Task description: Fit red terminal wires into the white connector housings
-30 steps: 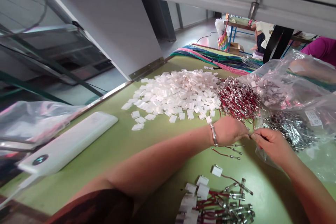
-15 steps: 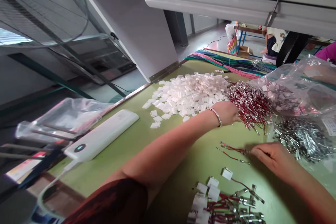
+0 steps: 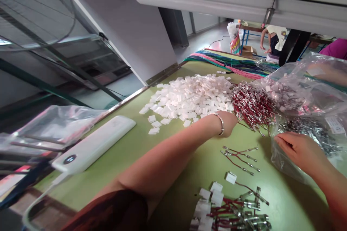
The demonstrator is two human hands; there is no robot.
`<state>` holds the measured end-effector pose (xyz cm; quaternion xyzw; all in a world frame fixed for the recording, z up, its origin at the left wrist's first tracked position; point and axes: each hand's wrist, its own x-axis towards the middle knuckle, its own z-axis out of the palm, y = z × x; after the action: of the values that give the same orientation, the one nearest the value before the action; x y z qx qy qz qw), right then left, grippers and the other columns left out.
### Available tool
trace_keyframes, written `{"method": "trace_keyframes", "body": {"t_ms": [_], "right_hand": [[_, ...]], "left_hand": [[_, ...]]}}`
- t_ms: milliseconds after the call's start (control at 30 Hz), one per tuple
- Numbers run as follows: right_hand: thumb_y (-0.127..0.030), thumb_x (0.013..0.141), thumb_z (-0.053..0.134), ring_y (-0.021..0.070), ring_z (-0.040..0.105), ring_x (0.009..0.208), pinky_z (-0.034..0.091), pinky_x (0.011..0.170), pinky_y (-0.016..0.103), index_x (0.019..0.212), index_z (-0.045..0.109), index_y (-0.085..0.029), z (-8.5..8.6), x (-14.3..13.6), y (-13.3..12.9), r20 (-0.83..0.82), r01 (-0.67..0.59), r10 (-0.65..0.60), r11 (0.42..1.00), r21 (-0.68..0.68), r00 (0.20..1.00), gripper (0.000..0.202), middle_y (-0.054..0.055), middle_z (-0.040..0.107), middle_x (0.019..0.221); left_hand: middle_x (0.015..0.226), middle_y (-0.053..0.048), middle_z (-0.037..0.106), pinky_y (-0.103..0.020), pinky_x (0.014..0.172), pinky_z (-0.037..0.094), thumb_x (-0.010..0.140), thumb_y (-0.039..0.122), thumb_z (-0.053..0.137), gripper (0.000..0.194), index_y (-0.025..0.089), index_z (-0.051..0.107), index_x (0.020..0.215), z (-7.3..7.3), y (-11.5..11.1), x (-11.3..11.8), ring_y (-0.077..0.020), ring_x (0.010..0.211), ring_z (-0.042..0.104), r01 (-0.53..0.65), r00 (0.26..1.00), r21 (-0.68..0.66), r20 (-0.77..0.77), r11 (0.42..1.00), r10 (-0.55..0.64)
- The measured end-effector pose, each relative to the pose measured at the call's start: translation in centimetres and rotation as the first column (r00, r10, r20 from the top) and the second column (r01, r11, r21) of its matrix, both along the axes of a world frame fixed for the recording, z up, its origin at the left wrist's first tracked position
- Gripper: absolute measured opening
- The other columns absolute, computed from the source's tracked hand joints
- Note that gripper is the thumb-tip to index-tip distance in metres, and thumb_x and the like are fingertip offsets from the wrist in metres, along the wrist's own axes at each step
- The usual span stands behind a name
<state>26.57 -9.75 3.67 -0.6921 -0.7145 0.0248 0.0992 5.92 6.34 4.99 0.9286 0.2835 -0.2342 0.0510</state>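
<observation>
My left hand (image 3: pixel 228 123), with a bracelet at the wrist, is closed at the near edge of a pile of red wire leads (image 3: pixel 253 104) with metal ends. A red lead comes out from its fingertips, which are mostly hidden. My right hand (image 3: pixel 300 149) has its fingers curled over the edge of a clear bag of metal terminals (image 3: pixel 316 131); what they hold, if anything, cannot be made out. Between the hands and nearer to me lie several loose red leads (image 3: pixel 241 158). Closer still is a group of leads fitted with white connector housings (image 3: pixel 217 198).
White plastic housings (image 3: pixel 189 97) are heaped behind my left forearm. A white power bank (image 3: pixel 93 144) with a cable lies at the table's left edge. Bundled coloured wires (image 3: pixel 227 63) run along the back. Another clear bag (image 3: pixel 303 86) stands at right. A person (image 3: pixel 275 39) is in the background.
My left hand has drawn back slightly from the lead pile. My right hand has let go of leads, which now lie on the table, and moved right and up to the bag of terminals.
</observation>
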Motion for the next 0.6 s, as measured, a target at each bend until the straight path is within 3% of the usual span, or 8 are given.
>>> {"method": "trace_keyframes", "body": {"t_ms": [167, 267, 367, 500, 600], "right_hand": [[-0.040, 0.090, 0.040, 0.0165, 0.062, 0.064, 0.040, 0.056, 0.025, 0.081, 0.069, -0.025, -0.3, 0.9, 0.1, 0.058, 0.000, 0.000, 1.000, 0.003, 0.998, 0.034, 0.002, 0.071, 0.077], [-0.040, 0.089, 0.041, 0.0180, 0.063, 0.063, 0.039, 0.053, 0.026, 0.081, 0.069, -0.026, -0.4, 1.8, 0.3, 0.116, 0.064, -0.065, 0.998, 0.011, 0.991, 0.033, 0.002, 0.072, 0.079], [-0.042, 0.089, 0.040, 0.0191, 0.063, 0.061, 0.039, 0.053, 0.027, 0.081, 0.069, -0.026, -0.4, 2.4, 0.5, 0.146, 0.126, -0.125, 0.992, 0.004, 0.981, 0.034, 0.002, 0.072, 0.077], [-0.043, 0.087, 0.042, 0.0197, 0.063, 0.062, 0.039, 0.051, 0.027, 0.084, 0.070, -0.027, -0.2, 3.4, 0.6, 0.122, 0.248, -0.241, 0.968, -0.040, 0.963, 0.032, 0.001, 0.072, 0.078], [-0.042, 0.084, 0.048, 0.0186, 0.063, 0.062, 0.037, 0.051, 0.027, 0.084, 0.070, -0.028, -0.4, 4.4, 0.6, 0.125, 0.303, -0.290, 0.948, -0.098, 0.949, 0.025, 0.000, 0.072, 0.078]], "left_hand": [[0.081, -0.015, 0.070, -0.033, 0.066, 0.051, 0.067, 0.014, 0.063, 0.018, 0.012, 0.073, 0.082, 1.0, 1.0, -0.9, -0.0263, 0.075, 0.065, -0.013, 1.000, 0.005, -0.014, 1.000, 0.013], [0.089, -0.011, 0.070, -0.033, 0.072, 0.050, 0.078, 0.022, 0.059, 0.016, 0.016, 0.071, 0.086, 1.1, 0.8, -0.6, -0.0251, 0.084, 0.064, -0.034, 0.983, 0.058, 0.181, 0.998, 0.023], [0.100, -0.005, 0.068, -0.031, 0.075, 0.049, 0.087, 0.027, 0.051, 0.020, 0.023, 0.066, 0.100, -0.2, 0.0, 0.6, -0.0212, 0.093, 0.063, 0.017, 0.925, 0.071, 0.379, 0.997, -0.043], [0.097, -0.005, 0.068, -0.030, 0.069, 0.049, 0.089, 0.029, 0.050, 0.017, 0.021, 0.062, 0.099, -2.9, -0.7, 2.1, -0.0215, 0.088, 0.064, 0.014, 0.927, 0.058, 0.373, 0.998, -0.035], [0.097, -0.005, 0.067, -0.031, 0.069, 0.049, 0.091, 0.027, 0.048, 0.017, 0.019, 0.062, 0.094, -3.7, -0.5, 2.3, -0.0215, 0.089, 0.063, 0.004, 0.905, 0.021, 0.424, 1.000, -0.012]]}}
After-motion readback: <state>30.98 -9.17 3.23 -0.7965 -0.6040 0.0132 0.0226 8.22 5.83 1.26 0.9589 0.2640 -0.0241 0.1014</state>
